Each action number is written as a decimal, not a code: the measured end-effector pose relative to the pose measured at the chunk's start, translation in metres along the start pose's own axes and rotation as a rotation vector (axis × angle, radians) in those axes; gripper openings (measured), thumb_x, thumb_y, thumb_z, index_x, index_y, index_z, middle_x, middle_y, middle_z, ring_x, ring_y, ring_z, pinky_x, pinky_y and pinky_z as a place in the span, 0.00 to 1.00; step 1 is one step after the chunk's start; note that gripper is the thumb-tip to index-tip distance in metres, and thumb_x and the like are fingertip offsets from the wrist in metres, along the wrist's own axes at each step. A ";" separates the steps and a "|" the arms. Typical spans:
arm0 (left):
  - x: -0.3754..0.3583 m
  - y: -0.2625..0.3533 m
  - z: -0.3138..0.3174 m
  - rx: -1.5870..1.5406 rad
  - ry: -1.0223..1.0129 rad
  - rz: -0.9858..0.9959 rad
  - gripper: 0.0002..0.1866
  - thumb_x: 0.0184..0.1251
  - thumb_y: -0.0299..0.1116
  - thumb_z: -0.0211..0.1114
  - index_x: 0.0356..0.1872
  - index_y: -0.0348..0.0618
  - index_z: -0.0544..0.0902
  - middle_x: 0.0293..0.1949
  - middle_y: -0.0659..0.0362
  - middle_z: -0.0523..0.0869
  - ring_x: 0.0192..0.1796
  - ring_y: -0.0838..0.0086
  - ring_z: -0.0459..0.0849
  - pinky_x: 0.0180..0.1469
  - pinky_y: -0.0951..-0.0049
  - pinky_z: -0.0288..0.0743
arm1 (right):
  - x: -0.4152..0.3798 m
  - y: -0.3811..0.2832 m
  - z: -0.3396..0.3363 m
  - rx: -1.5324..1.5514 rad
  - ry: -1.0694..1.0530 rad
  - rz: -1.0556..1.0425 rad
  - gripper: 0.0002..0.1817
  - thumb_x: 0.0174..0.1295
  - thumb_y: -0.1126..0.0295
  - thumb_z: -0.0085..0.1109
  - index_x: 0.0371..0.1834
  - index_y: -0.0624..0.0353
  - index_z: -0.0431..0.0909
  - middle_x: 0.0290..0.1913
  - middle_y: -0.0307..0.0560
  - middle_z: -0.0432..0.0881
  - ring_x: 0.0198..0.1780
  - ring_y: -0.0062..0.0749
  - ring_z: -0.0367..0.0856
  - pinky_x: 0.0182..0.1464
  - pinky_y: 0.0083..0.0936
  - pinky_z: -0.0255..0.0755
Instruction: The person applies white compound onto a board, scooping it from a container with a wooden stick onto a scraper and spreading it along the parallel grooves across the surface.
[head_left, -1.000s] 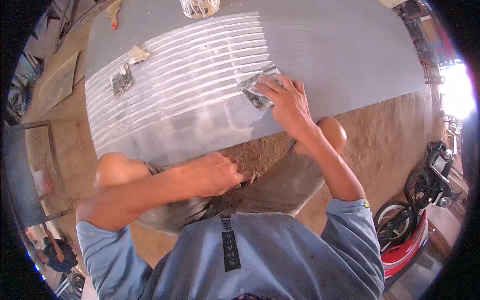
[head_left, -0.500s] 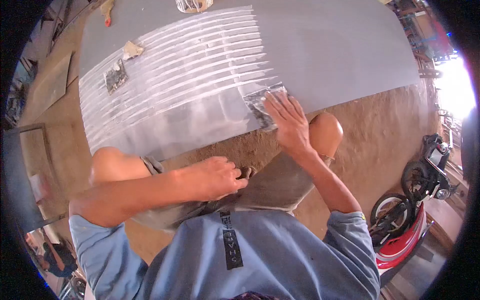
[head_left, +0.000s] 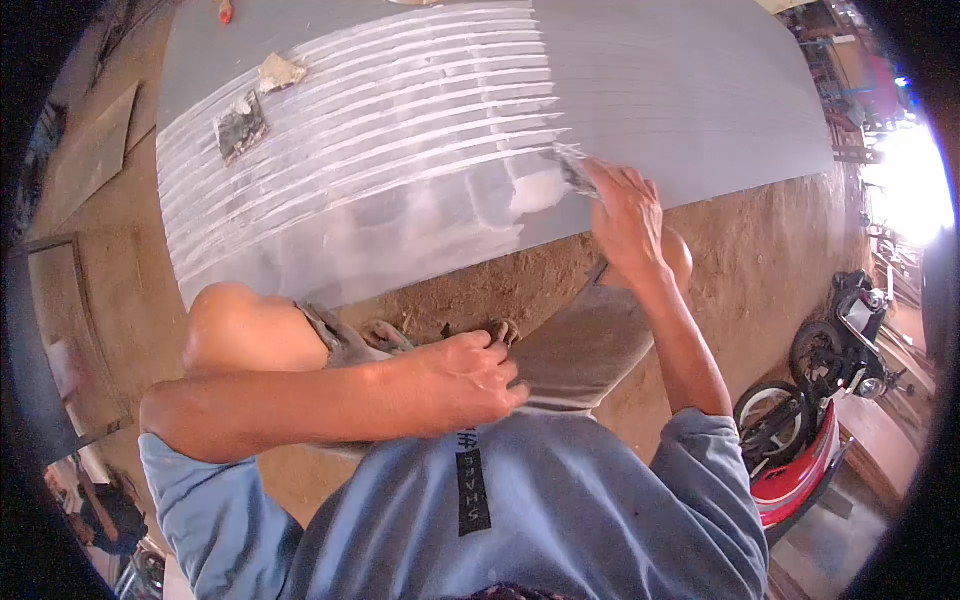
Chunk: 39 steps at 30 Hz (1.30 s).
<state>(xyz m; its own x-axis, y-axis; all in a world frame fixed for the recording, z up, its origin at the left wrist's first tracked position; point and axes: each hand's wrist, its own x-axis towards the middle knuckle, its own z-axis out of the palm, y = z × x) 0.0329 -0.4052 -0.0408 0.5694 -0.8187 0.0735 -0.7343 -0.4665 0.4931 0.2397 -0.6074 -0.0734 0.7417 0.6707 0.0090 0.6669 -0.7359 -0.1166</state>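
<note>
My right hand point(head_left: 630, 218) grips a thin, smeared scraper sheet point(head_left: 575, 168), tilted up on edge at the right end of the white streaks. Beneath it lies a large grey panel point(head_left: 690, 110) with rows of white paste stripes point(head_left: 400, 110) and a smeared white band along its near edge. My left hand point(head_left: 465, 378) rests over my lap with its fingers curled; whatever it may hold is hidden. On the striped part lie a dark, paste-stained square point(head_left: 240, 128) and a beige lump point(head_left: 282, 72).
A red and black motorbike point(head_left: 810, 430) stands at the right on brown ground point(head_left: 760, 260). A red-tipped tool point(head_left: 226, 12) lies at the panel's far left. Flat boards point(head_left: 98, 155) are at the left. Another person point(head_left: 110, 520) is partly visible at the lower left.
My right hand has moved right and the scraper sheet, flat before, is now tilted up. The near smeared band shows a fresh white patch. My left hand has shifted slightly right and down.
</note>
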 end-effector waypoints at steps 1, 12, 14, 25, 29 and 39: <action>-0.001 0.002 -0.002 -0.001 0.010 -0.002 0.10 0.60 0.34 0.62 0.42 0.46 0.81 0.36 0.60 0.82 0.46 0.69 0.85 0.44 0.70 0.77 | 0.003 -0.015 0.001 0.025 -0.050 -0.003 0.29 0.57 0.81 0.52 0.65 0.54 0.79 0.65 0.43 0.81 0.63 0.39 0.77 0.66 0.40 0.66; -0.008 0.007 -0.016 -0.001 -0.041 0.019 0.17 0.60 0.35 0.62 0.51 0.44 0.84 0.37 0.61 0.82 0.45 0.71 0.83 0.44 0.71 0.75 | -0.079 -0.051 0.017 -0.008 -0.132 -0.241 0.31 0.51 0.77 0.60 0.63 0.51 0.80 0.69 0.38 0.78 0.68 0.38 0.71 0.67 0.43 0.65; -0.009 0.006 -0.018 -0.044 0.036 0.023 0.09 0.60 0.31 0.64 0.41 0.41 0.84 0.33 0.58 0.84 0.41 0.69 0.85 0.42 0.71 0.74 | -0.089 -0.046 0.011 -0.043 -0.127 -0.264 0.28 0.53 0.73 0.61 0.63 0.51 0.81 0.69 0.38 0.78 0.69 0.38 0.71 0.67 0.45 0.64; -0.005 0.000 -0.029 0.010 0.011 0.007 0.11 0.59 0.32 0.65 0.41 0.40 0.84 0.33 0.57 0.83 0.43 0.67 0.83 0.43 0.71 0.72 | -0.085 -0.007 0.089 -0.284 0.178 0.103 0.35 0.57 0.77 0.54 0.74 0.52 0.71 0.79 0.46 0.61 0.76 0.47 0.62 0.71 0.53 0.56; -0.006 0.004 -0.031 -0.020 0.093 0.031 0.14 0.60 0.32 0.64 0.45 0.38 0.85 0.33 0.56 0.83 0.45 0.66 0.83 0.44 0.71 0.72 | -0.106 -0.065 0.057 -0.064 0.061 0.137 0.40 0.52 0.79 0.56 0.75 0.50 0.70 0.75 0.48 0.66 0.73 0.48 0.64 0.70 0.47 0.58; -0.031 0.022 -0.047 0.035 -0.062 0.036 0.20 0.68 0.37 0.57 0.57 0.40 0.82 0.52 0.46 0.85 0.57 0.57 0.83 0.56 0.62 0.75 | -0.043 0.014 -0.004 -0.082 -0.033 0.436 0.28 0.61 0.75 0.52 0.67 0.52 0.76 0.67 0.47 0.78 0.65 0.47 0.77 0.68 0.45 0.70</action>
<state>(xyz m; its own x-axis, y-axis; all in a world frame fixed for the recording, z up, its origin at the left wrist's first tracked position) 0.0165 -0.3742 0.0089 0.5191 -0.8540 0.0365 -0.7673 -0.4467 0.4601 0.2177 -0.6470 -0.0718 0.9530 0.2979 -0.0552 0.2970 -0.9546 -0.0230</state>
